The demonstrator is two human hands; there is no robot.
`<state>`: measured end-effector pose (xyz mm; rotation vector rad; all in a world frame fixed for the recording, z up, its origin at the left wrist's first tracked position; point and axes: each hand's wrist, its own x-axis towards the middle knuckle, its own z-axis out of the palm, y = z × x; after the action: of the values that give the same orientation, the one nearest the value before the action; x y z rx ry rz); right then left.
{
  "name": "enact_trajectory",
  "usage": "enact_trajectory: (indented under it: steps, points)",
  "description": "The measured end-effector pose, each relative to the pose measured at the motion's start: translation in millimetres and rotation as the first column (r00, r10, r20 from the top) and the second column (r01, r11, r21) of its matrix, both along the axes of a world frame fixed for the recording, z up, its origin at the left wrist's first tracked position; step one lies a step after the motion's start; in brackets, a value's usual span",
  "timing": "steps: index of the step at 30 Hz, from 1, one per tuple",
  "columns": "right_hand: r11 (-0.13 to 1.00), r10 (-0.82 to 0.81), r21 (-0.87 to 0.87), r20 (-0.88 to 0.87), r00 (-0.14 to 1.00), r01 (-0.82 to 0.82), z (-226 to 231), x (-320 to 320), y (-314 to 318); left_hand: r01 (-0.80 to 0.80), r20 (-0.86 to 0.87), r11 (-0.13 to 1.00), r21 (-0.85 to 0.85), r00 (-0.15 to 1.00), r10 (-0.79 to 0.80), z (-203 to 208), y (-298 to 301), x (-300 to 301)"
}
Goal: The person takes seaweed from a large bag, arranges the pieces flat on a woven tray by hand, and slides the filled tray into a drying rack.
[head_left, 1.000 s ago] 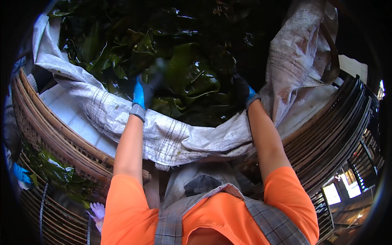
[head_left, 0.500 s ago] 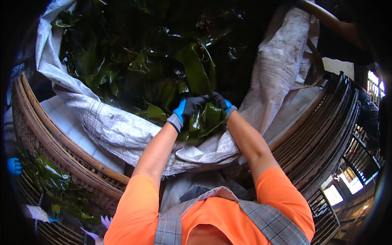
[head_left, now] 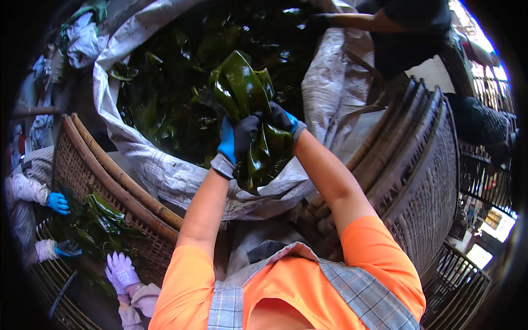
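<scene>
Both my hands wear black and blue gloves with grey cuffs. My left hand (head_left: 240, 136) is closed around a bunch of broad, glossy green kelp (head_left: 242, 85). Close by on its right, my right hand (head_left: 282, 119) grips the same bunch. Folded kelp stands up above my fingers, and more hangs down between my wrists. Below it lies a dark, wet heap of kelp (head_left: 165, 118) inside a large white woven sack (head_left: 330, 77) with a rolled rim. Some of my fingertips are hidden behind the kelp.
Bamboo-rimmed woven baskets (head_left: 104, 165) stand left of the sack, and stacked ones (head_left: 418, 176) stand right. At lower left, co-workers' gloved hands, one lilac (head_left: 121, 270) and one blue (head_left: 58, 203), are near another kelp pile (head_left: 104, 220). Another person's arm (head_left: 357, 22) reaches in at upper right.
My hands have raised the bunch of kelp, which now stands folded above them. The view has shifted, showing more of the co-workers' hands at lower left.
</scene>
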<state>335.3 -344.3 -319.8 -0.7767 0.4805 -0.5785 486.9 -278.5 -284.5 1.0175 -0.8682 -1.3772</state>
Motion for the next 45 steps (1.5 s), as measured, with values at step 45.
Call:
enact_trajectory:
  steps: [45]
  points:
    - [0.405,-0.527,-0.793,-0.609,-0.593,0.455,275.2,-575.2,624.8,0.873,0.982,0.457,-0.173,0.119,0.144,176.7,355.6,-511.1]
